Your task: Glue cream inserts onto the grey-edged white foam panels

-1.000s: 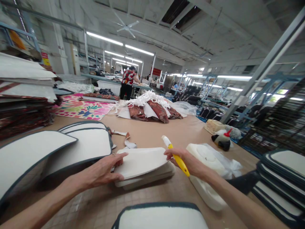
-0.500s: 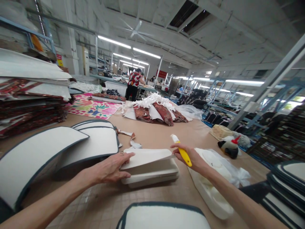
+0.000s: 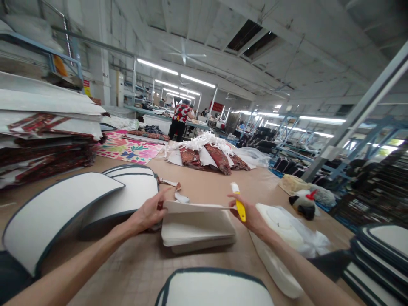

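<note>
My left hand (image 3: 153, 211) pinches the left end of a thin white board (image 3: 197, 207), which is raised off a stack of similar white boards (image 3: 197, 231). At the other end, my right hand (image 3: 250, 216) grips a brush (image 3: 240, 208) with a yellow handle and pale bristles pointing up and away. Its fingertips also touch the raised board's right corner. In front of me lies a white panel with dark edging (image 3: 216, 289). A white tray (image 3: 277, 272), partly under clear plastic, sits beneath my right forearm.
Curved white panels with dark edges (image 3: 60, 212) lie on the left. Fabric-covered sheets (image 3: 47, 127) are piled behind them. White scraps over red patterned pieces (image 3: 210, 153) lie at the back. A red-tipped bottle (image 3: 304, 204) and stacked panels (image 3: 379, 250) are on the right. A person (image 3: 181, 117) stands far off.
The top white board has been lifted and tilted up at its near side. My left hand has moved up to its left corner; the brush in my right hand stands more upright.
</note>
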A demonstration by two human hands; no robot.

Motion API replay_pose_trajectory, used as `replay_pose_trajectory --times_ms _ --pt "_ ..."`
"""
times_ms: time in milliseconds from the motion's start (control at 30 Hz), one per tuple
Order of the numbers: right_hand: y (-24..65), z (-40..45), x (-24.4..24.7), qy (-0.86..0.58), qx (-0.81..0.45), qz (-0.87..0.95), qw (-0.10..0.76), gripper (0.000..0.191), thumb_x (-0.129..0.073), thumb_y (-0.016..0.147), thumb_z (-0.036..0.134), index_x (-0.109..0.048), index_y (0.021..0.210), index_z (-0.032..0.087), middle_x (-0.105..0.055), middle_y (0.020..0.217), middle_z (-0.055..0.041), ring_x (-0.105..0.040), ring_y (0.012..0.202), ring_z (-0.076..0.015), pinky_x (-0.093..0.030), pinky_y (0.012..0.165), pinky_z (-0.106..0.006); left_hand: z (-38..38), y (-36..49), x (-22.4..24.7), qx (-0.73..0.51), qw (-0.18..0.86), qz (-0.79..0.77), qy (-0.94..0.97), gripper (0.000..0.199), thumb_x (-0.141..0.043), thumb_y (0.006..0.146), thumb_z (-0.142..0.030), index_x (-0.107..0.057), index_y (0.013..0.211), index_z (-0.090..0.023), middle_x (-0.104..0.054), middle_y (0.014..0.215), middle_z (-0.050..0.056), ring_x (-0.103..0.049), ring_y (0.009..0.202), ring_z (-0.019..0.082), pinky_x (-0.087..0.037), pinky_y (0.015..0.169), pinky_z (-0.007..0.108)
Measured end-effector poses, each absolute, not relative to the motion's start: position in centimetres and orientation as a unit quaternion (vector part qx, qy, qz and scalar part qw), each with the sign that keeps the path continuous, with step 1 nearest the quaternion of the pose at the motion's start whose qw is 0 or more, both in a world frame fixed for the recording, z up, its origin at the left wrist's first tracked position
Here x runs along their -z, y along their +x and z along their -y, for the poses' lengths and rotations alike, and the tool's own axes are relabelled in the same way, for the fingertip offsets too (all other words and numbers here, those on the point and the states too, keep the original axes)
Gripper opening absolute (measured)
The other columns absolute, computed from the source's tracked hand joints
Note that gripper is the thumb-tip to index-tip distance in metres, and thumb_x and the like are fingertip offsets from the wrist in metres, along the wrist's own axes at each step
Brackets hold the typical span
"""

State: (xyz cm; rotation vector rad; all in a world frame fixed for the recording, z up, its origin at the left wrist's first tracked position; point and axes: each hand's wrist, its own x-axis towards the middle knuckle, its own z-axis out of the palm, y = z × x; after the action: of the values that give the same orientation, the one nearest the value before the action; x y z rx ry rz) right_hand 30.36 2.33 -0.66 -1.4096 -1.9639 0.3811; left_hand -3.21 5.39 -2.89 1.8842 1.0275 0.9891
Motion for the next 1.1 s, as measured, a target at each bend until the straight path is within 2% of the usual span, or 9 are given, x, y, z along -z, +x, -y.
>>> replay_pose_trajectory --times_ms 133,233,333,467,600,700,833,933,1100 --pt "30.3 0.6 -5.5 -0.555 -0.112 0.704 0.429 0.046 -0.057 0.074 0.031 -0.045 0.117 0.018 -0.058 0.08 -0.002 -0.057 0.068 -0.0164 -0.047 0.065 -0.029 -3.6 -4.2 -4.0 -0.475 0.405 -0.378 0.684 0.075 -0.057 0.073 -0.034 -0.018 0.135 -0.018 -0.051 0.077 -0.004 -0.055 0.073 0.013 -0.044 0.07 0.025" --pt "30.0 4.8 -9.6 -0.524 -0.167 0.64 0.537 0.054 -0.068 0.067 0.032 -0.049 0.117 0.024 -0.06 0.082 0.0002 -0.058 0.073 -0.0163 -0.048 0.07 -0.03 0.2 -4.2 -8.4 -0.532 0.501 -0.305 0.611 0.085 -0.071 0.061 -0.025 -0.027 0.133 -0.019 -0.056 0.079 -0.004 -0.058 0.08 0.014 -0.044 0.076 0.028" --pt "29.2 9.8 -11.3 -0.53 -0.257 0.562 0.581 0.058 -0.072 0.061 0.03 -0.053 0.115 0.026 -0.062 0.08 0.0008 -0.06 0.072 -0.0159 -0.05 0.066 -0.027 4.9 -3.4 -9.6 -0.521 0.589 -0.294 0.544 0.088 -0.075 0.055 -0.018 -0.031 0.132 -0.023 -0.057 0.084 -0.003 -0.06 0.083 0.016 -0.047 0.073 0.028" --pt "28.8 15.8 -10.0 -0.59 -0.302 0.467 0.585 0.058 -0.077 0.053 0.03 -0.058 0.109 0.026 -0.062 0.07 0.0016 -0.058 0.062 -0.0125 -0.049 0.054 -0.018 9.9 -2.5 -6.8 -0.489 0.663 -0.311 0.474 0.086 -0.076 0.057 -0.019 -0.032 0.131 -0.023 -0.057 0.086 -0.001 -0.06 0.082 0.016 -0.047 0.072 0.028" --pt "29.8 19.5 -7.3 -0.648 -0.33 0.413 0.549 0.064 -0.078 0.052 0.033 -0.057 0.112 0.025 -0.064 0.073 0.0017 -0.06 0.066 -0.0126 -0.05 0.056 -0.015 12.5 -2.0 -3.1 -0.434 0.732 -0.288 0.44 0.097 -0.078 0.055 -0.023 -0.023 0.134 -0.018 -0.062 0.093 0.004 -0.061 0.088 0.021 -0.045 0.081 0.036" --pt "30.3 20.8 -6.1 -0.665 -0.346 0.398 0.529 0.067 -0.078 0.054 0.034 -0.054 0.116 0.025 -0.066 0.073 0.0014 -0.062 0.068 -0.0144 -0.051 0.058 -0.017 13.6 -1.8 -1.4 -0.431 0.743 -0.288 0.424 0.103 -0.079 0.054 -0.022 -0.017 0.136 -0.016 -0.061 0.098 0.007 -0.061 0.088 0.023 -0.045 0.08 0.036" --pt "30.0 21.1 -5.9 -0.692 -0.341 0.372 0.517 0.07 -0.079 0.052 0.037 -0.054 0.116 0.024 -0.064 0.07 0.0014 -0.062 0.065 -0.0165 -0.052 0.055 -0.02 14.3 -1.7 0.3 -0.437 0.729 -0.313 0.424 0.096 -0.075 0.057 -0.022 -0.019 0.135 -0.018 -0.059 0.088 0.003 -0.061 0.079 0.02 -0.045 0.065 0.029" --pt "29.4 20.9 -6.3 -0.714 -0.315 0.377 0.499 0.069 -0.079 0.05 0.039 -0.056 0.113 0.024 -0.064 0.068 0.0017 -0.061 0.062 -0.017 -0.052 0.053 -0.021 14.4 -1.6 1.7 -0.429 0.715 -0.336 0.438 0.091 -0.072 0.059 -0.02 -0.021 0.134 -0.016 -0.055 0.07 -0.005 -0.057 0.061 0.012 -0.04 0.054 0.022" --pt "28.6 20.3 -7.0 -0.732 -0.277 0.388 0.487 0.068 -0.079 0.047 0.04 -0.058 0.11 0.024 -0.065 0.07 0.0004 -0.061 0.064 -0.0177 -0.051 0.05 -0.02 14.1 -1.4 3.7 -0.447 0.684 -0.355 0.454 0.093 -0.071 0.055 -0.016 -0.022 0.133 -0.015 -0.049 0.059 -0.011 -0.046 0.05 0.007 -0.035 0.05 0.019"
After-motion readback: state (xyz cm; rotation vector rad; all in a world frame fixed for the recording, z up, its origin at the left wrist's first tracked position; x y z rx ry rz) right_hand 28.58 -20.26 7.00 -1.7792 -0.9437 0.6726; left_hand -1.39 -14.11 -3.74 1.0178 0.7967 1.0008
